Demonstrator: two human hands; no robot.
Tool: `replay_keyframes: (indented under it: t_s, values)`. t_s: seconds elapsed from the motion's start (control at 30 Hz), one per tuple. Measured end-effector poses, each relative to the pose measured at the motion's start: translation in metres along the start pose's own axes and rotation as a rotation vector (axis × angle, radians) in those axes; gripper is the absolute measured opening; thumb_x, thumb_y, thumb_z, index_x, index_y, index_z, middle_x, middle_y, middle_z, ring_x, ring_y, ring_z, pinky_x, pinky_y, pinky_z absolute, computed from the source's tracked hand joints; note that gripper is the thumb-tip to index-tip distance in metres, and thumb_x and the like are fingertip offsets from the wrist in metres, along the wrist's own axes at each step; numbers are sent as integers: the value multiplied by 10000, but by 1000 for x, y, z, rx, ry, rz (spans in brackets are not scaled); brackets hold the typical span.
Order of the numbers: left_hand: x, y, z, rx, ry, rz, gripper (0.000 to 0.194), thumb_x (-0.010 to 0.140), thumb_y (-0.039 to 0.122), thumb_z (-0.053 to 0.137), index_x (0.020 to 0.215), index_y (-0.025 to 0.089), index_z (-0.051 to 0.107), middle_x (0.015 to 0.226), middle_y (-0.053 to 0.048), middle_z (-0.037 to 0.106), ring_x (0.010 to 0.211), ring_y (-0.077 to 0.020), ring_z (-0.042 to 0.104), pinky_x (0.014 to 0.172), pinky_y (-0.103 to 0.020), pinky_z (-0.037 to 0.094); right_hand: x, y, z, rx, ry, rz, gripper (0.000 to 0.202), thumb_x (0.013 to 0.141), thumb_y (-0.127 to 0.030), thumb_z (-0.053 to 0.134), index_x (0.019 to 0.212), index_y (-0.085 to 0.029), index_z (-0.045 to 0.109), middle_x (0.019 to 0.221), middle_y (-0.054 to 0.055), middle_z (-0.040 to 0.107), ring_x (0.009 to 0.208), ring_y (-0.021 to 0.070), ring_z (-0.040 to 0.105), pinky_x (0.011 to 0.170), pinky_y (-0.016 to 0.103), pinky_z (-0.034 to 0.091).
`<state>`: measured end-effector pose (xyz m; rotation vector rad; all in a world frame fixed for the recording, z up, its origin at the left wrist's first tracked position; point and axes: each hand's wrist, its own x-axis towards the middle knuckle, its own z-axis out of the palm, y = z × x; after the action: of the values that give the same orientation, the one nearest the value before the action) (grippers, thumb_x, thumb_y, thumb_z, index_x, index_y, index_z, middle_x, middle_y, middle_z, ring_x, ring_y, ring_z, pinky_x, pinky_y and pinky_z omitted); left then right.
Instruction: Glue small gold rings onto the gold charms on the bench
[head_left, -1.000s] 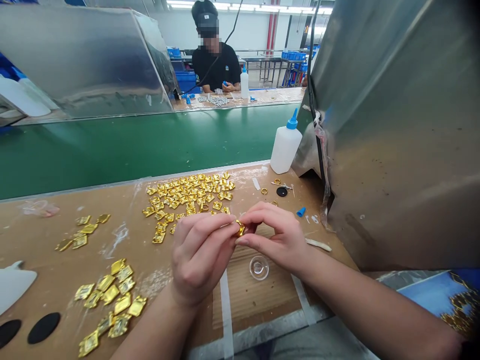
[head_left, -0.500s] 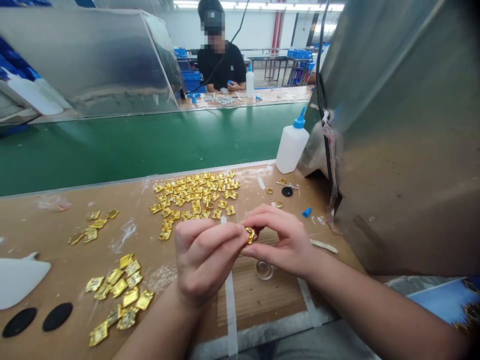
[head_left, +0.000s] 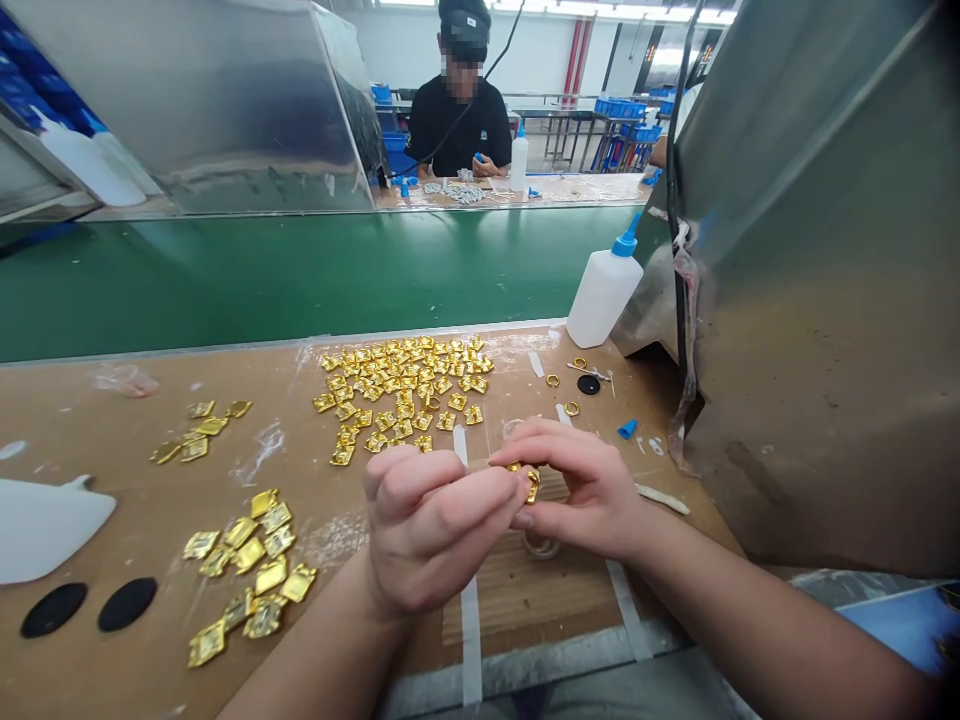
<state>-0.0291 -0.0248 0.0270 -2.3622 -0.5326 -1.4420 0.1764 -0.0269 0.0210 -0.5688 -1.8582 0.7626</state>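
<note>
My left hand (head_left: 439, 520) is closed, its thumb and fingertips pinched at a small shiny gold piece (head_left: 533, 486). From the other side, my right hand (head_left: 581, 485) grips the same gold piece between thumb and fingers. My fingers cover most of it, so its full shape is hidden. Beneath my hands stands a small clear cup (head_left: 541, 546), partly covered, on a taped cardboard patch (head_left: 525, 605). Beyond my left hand lies a spread of many gold pieces (head_left: 397, 375). Nearer on the left are a loose group of gold square pieces (head_left: 271, 574) and a smaller group (head_left: 212, 426).
A white bottle with a blue tip (head_left: 604, 295) stands at the back right, near gold rings (head_left: 571, 409), a black disc (head_left: 589, 385) and a blue cap (head_left: 627, 429). A metal panel (head_left: 817, 330) rises on the right. Past the green belt (head_left: 300, 280) sits a co-worker (head_left: 461, 115).
The view has shifted, so the table's contents sit slightly farther right. My hands still hold the gold piece together, and my left hand has turned slightly.
</note>
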Motion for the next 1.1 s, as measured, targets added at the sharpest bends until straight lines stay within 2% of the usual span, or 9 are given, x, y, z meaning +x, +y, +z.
replay_keyframes:
  t_s: [0.13, 0.27, 0.37, 0.47, 0.63, 0.8, 0.97, 1.1]
  values:
    - [2, 1, -2, 13, -9, -11, 75, 970, 160, 707, 993, 215, 751, 897, 33, 772, 828, -171, 558, 702, -369, 433, 0, 0, 0, 15, 4, 10, 312, 908, -340, 795, 1185, -212, 731, 987, 69, 750, 882, 190, 700, 696, 304, 610]
    - [3, 2, -2, 22, -17, -40, 112, 997, 170, 675, 974, 249, 750, 908, 55, 776, 824, -164, 572, 719, -364, 450, 0, 0, 0, 11, 0, 10, 316, 907, -337, 795, 1191, -216, 728, 988, 70, 751, 893, 196, 700, 701, 310, 612]
    - [2, 1, 0, 23, 9, -28, 79, 970, 175, 710, 993, 237, 752, 897, 36, 765, 828, -175, 568, 721, -367, 449, -1, 0, 0, -4, 6, 28, 321, 905, -338, 792, 1194, -217, 724, 1003, 74, 749, 899, 198, 696, 703, 314, 615]
    - [-1, 0, 3, 31, 17, -53, 146, 928, 157, 750, 1043, 247, 751, 886, 19, 749, 853, -192, 567, 735, -371, 461, -2, 0, 1, 0, 34, 72, 324, 892, -335, 798, 1185, -214, 727, 1005, 71, 742, 877, 187, 685, 670, 296, 607]
    - [-4, 1, 5, 71, 41, -127, 206, 903, 160, 785, 1066, 283, 756, 921, -6, 733, 891, -204, 575, 749, -368, 494, -3, 2, 3, 26, 65, 106, 263, 901, -328, 785, 1130, -205, 745, 946, 57, 739, 786, 159, 667, 615, 270, 577]
    - [-2, 2, 5, 84, 9, -163, 165, 899, 230, 804, 1044, 298, 763, 1037, -31, 742, 945, -232, 593, 785, -400, 496, -4, 2, 5, 61, 53, 121, 164, 921, -253, 745, 1076, -201, 740, 951, 46, 735, 782, 144, 658, 622, 257, 563]
    - [-1, 2, 7, 100, 6, -206, 208, 874, 268, 836, 1059, 308, 749, 1018, -24, 758, 963, -241, 619, 807, -402, 498, -3, 1, 5, 76, 41, 127, 120, 910, -247, 756, 1016, -197, 735, 898, 27, 706, 767, 137, 633, 628, 253, 547]
    - [0, 3, 6, 57, -27, -215, 224, 870, 231, 833, 1063, 297, 741, 1017, -12, 780, 955, -232, 638, 805, -396, 496, -3, 0, 5, 76, 37, 131, 105, 915, -250, 742, 1003, -196, 728, 896, 32, 703, 779, 144, 629, 635, 258, 544]
